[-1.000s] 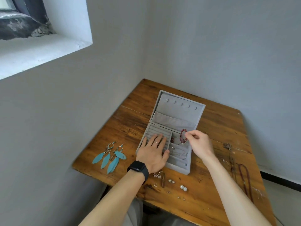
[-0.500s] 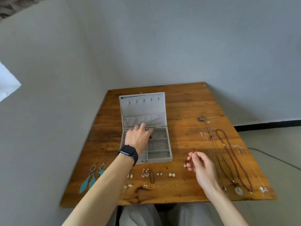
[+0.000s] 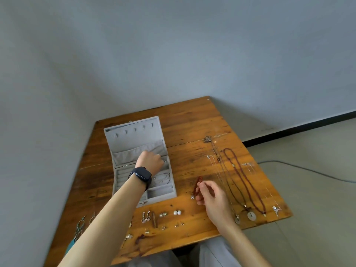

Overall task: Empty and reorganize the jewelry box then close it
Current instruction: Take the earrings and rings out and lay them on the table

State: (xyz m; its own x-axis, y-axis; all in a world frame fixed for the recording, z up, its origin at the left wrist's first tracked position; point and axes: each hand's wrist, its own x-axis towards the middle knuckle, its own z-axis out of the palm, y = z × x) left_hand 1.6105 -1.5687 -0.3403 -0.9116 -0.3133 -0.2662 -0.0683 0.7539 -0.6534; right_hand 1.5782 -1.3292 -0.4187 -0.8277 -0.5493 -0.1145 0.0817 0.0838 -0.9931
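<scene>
The grey jewelry box [image 3: 123,182] stands open on the wooden table [image 3: 192,128], lid propped back. My left hand [image 3: 151,162], with a dark watch on the wrist, reaches into the box's far right compartment; its fingertips are hidden, so I cannot tell whether it holds anything. Thin silver bangles [image 3: 163,178] lie in the compartment just in front of it. My right hand [image 3: 212,193] pinches a red bead bracelet [image 3: 197,186] just above the table, to the right of the box.
Several necklaces [image 3: 240,176] lie stretched out on the right side of the table. Small earrings and studs [image 3: 163,216] sit in rows along the near edge, teal feather earrings [image 3: 81,226] at the near left. Walls close in behind and on the left.
My right hand carried the red bracelet out of the box and lowered it toward the table on the right. My left hand slid from the ring rows to the far right compartment.
</scene>
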